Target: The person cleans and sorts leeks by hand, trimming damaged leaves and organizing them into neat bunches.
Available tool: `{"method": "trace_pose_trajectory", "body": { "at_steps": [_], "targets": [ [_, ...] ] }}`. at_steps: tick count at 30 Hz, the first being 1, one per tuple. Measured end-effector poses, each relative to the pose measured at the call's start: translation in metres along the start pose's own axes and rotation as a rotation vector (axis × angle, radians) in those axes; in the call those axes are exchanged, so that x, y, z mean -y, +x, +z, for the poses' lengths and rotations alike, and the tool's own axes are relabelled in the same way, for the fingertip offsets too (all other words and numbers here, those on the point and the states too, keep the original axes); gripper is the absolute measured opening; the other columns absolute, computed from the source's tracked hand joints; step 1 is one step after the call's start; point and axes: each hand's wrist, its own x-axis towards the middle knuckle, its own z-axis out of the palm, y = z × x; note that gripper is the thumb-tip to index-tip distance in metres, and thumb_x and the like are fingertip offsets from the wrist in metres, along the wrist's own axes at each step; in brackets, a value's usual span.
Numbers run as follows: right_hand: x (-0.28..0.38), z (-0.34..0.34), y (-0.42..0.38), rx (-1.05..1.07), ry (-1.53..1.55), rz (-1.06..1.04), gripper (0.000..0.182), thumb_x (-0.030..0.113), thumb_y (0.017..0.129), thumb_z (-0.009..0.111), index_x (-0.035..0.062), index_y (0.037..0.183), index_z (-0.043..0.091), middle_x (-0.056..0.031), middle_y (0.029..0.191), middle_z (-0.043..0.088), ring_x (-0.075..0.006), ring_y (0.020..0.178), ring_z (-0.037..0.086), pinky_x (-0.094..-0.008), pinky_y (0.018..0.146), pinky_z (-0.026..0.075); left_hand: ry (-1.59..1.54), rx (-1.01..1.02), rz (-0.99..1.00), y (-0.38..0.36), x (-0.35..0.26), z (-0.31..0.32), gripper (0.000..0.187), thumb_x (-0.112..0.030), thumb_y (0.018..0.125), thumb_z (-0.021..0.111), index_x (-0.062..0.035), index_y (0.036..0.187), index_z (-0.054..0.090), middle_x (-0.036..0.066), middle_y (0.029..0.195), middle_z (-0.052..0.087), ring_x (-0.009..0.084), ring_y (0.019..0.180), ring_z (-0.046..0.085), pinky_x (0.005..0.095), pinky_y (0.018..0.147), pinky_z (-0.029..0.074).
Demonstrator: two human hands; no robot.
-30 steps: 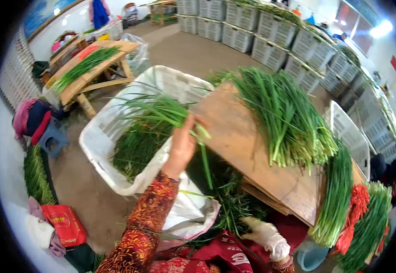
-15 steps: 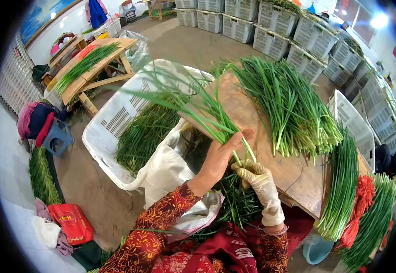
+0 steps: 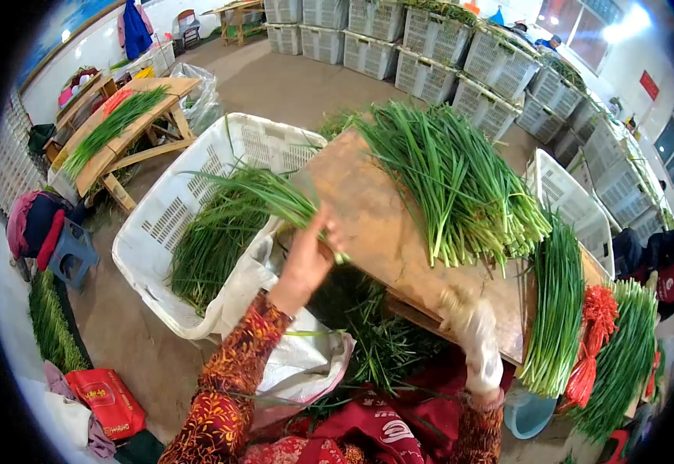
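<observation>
A small bunch point(image 3: 290, 199) of long green leaves is grasped in the bare left hand point(image 3: 312, 246), at the left edge of the worktop point(image 3: 345, 182); it is gripped close to its pale stalk ends, and the leaf tips are left to trail away from the worktop, above the white crate point(image 3: 147, 240) at its left. The gloved right hand point(image 3: 468, 321) is seen over the near edge of the worktop, but its fingers are blurred, so whether anything is pinched there, or the wood touched, cannot be told. By its look, the bunch should be judged very light, fairly firm at the stalks and limp toward the tips, where the leaves are easily bent, creased or tangled. Some slipperiness may be expected if the leaves are damp, though no wetness can be made out. The hold is best taken low, around the pale ends, with light, even pressure, since the stalks could be bruised by squeezing and single ones lost from a loose grip. A larger pile point(image 3: 461, 182) is laid on the far part of the worktop, with its pale ends turned toward the worktop's right end, where a neater bundle point(image 3: 555, 313) is laid beside red ties point(image 3: 596, 321).
</observation>
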Motion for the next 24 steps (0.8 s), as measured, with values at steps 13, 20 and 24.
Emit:
{"method": "trace_pose_trajectory", "body": {
  "at_steps": [13, 20, 24],
  "targets": [
    [0.028, 0.055, 0.012, -0.270, -0.213, -0.386, 0.017, 0.024, 0.079, 0.059, 0.0074, 0.074, 0.059, -0.0139, 0.060, 0.057, -0.0309, 0.052, 0.055, -0.0378, 0.047, 0.042, 0.424, 0.120, -0.086, -0.017, 0.070, 0.024, 0.023, -0.025, 0.080, 0.063, -0.0067, 0.084, 0.051, -0.004, 0.065, 0.044, 0.0058, 0.055, 0.041, 0.0205, 0.048, 0.034],
    [0.030, 0.061, -0.008, -0.136, -0.636, -0.505, 0.018, 0.024, 0.074, 0.063, 0.0074, 0.072, 0.058, -0.0109, 0.065, 0.058, -0.0288, 0.056, 0.056, -0.0379, 0.049, 0.043, 0.518, 0.082, -0.191, -0.020, 0.084, 0.001, 0.026, -0.025, 0.079, 0.065, -0.0050, 0.094, 0.055, -0.003, 0.080, 0.052, 0.0069, 0.070, 0.048, 0.0227, 0.063, 0.039],
    [0.024, 0.037, -0.003, 0.032, 0.067, -0.261, 0.029, 0.033, 0.079, 0.060, 0.0071, 0.092, 0.061, -0.0092, 0.074, 0.062, -0.0209, 0.062, 0.058, -0.0309, 0.058, 0.046, 0.295, -0.008, -0.311, -0.032, 0.071, 0.008, 0.024, -0.023, 0.082, 0.061, -0.0059, 0.099, 0.055, -0.003, 0.087, 0.055, 0.0073, 0.076, 0.053, 0.0227, 0.067, 0.044]
  ]
}}
